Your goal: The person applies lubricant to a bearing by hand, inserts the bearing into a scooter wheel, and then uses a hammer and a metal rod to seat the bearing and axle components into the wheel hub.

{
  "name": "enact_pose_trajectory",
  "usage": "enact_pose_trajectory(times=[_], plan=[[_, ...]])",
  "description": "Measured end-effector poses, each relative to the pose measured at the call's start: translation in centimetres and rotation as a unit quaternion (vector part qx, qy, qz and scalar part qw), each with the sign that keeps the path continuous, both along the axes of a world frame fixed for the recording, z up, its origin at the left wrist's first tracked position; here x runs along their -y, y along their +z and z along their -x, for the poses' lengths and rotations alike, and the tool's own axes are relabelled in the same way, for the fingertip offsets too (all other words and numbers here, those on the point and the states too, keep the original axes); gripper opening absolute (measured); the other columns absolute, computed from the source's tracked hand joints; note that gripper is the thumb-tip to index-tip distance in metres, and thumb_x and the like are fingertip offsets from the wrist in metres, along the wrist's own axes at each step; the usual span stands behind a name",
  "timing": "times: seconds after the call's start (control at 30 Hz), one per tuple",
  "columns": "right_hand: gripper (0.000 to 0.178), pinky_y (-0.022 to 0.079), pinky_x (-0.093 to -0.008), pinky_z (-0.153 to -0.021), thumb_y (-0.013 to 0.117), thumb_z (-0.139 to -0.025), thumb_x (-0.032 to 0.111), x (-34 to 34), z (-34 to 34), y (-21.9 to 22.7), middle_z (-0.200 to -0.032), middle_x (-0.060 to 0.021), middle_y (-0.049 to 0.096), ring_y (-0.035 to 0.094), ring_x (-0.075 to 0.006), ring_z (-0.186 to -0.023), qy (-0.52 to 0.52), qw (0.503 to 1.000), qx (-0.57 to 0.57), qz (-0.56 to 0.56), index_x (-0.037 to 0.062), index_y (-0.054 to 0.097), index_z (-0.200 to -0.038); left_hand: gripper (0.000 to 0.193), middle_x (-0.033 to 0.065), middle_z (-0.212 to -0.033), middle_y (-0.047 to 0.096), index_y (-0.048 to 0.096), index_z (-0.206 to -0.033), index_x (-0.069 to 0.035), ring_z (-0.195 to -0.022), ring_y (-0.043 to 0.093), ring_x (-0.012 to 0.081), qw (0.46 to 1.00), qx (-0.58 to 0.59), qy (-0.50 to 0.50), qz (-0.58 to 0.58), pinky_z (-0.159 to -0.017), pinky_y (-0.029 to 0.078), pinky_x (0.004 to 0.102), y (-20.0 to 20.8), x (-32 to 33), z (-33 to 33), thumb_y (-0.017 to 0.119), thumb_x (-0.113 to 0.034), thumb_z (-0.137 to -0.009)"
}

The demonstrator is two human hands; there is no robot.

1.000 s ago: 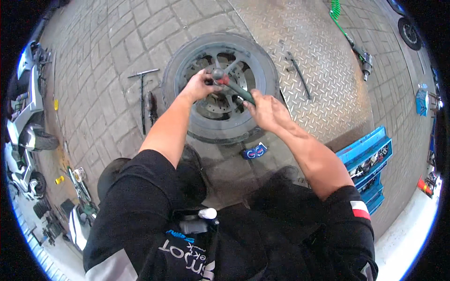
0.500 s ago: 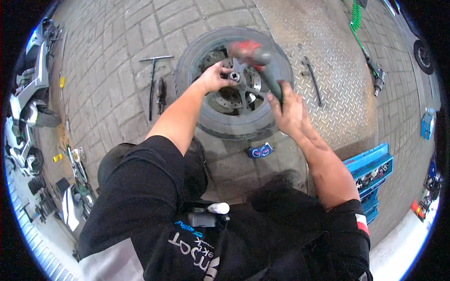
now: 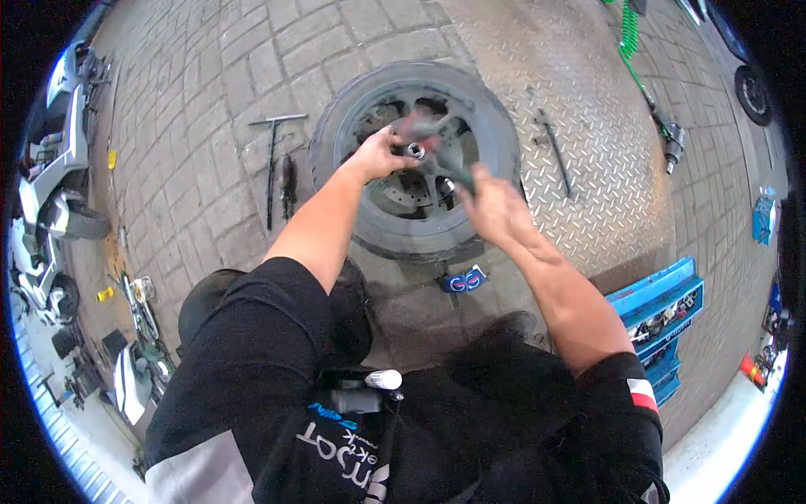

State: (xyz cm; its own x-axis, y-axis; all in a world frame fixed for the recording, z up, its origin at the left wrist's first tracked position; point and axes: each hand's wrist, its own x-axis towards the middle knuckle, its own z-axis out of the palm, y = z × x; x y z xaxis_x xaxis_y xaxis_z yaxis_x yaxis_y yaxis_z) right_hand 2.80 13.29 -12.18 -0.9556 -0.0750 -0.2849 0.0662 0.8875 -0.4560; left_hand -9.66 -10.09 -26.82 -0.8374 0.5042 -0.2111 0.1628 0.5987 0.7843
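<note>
A motorcycle wheel point(image 3: 495, 126) with a black tyre lies flat on the ground in front of me, a brake disc point(image 3: 405, 195) showing between its spokes. At its hub stands a small metal socket point(image 3: 416, 150), steadied upright by the fingers of my left hand point(image 3: 374, 159). My right hand point(image 3: 499, 207) is wrapped round the green handle of a hammer point(image 3: 454, 165). Motion smears the red and grey hammer head, which is just above the socket; whether they touch cannot be made out.
Left of the wheel lie a T-handle wrench point(image 3: 272, 172) and a dark tool point(image 3: 288, 186). A bar point(image 3: 557, 151) rests on the metal plate point(image 3: 604, 168). Nearer are a small blue pack point(image 3: 465, 280) and a blue toolbox point(image 3: 663, 290). An air gun point(image 3: 674, 149) lies far right.
The hammer has swung down and left from its raised place, bringing its head close over the socket. My left hand stays on the socket; the view has shifted slightly.
</note>
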Motion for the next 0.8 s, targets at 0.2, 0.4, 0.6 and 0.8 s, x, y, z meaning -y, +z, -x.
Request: enact_pose_trajectory(times=[0.2,0.4,0.6,0.8], plan=[[0.037,0.051,-0.0515,-0.07,0.059,-0.09,0.035,-0.8,0.6,1.3,-0.081,-0.0242,0.065,0.065,-0.0432,-0.08,-0.022,1.0,-0.002,0.01,0.0028,0.053,-0.107,0.052,0.0201,-0.134,0.051,0.067,-0.117,-0.008,-0.124,0.051,0.0324,0.994,0.066,-0.015,0.084,-0.107,0.038,0.0403,3.8,-1.5,-0.4,0.083,-0.024,-0.071],[0.035,0.05,-0.0522,-0.073,0.056,-0.093,0.033,-1.3,0.2,-2.7,-0.085,-0.025,0.064,0.064,-0.0444,-0.084,0.012,0.999,0.048,-0.017,0.0028,0.053,-0.11,0.049,0.0174,-0.14,0.046,0.067,-0.116,-0.006,-0.126,0.05,0.0275,0.995,0.085,-0.041,0.015,-0.105,0.041,0.0362,1.2,-0.9,0.7,0.082,-0.022,-0.073],[0.037,0.051,-0.0509,-0.067,0.058,-0.092,0.035,-1.0,0.3,1.6,-0.08,-0.0254,0.064,0.064,-0.0442,-0.078,-0.026,1.0,-0.005,0.016,0.0026,0.053,-0.108,0.053,0.0186,-0.137,0.047,0.068,-0.113,-0.003,-0.128,0.046,0.0315,0.998,0.046,-0.009,0.043,-0.108,0.036,0.0363,2.4,-1.2,-0.3,0.083,-0.031,-0.071],[0.035,0.051,-0.0497,-0.07,0.053,-0.094,0.035,-0.8,0.6,-0.7,-0.083,-0.0246,0.065,0.064,-0.0426,-0.079,-0.065,0.991,0.052,0.103,0.0026,0.055,-0.105,0.039,0.0127,-0.119,0.061,0.069,-0.103,-0.003,-0.112,0.058,0.0267,0.996,0.064,-0.012,-0.057,-0.101,0.042,0.0344,1.8,-1.4,0.1,0.084,-0.022,-0.072]])
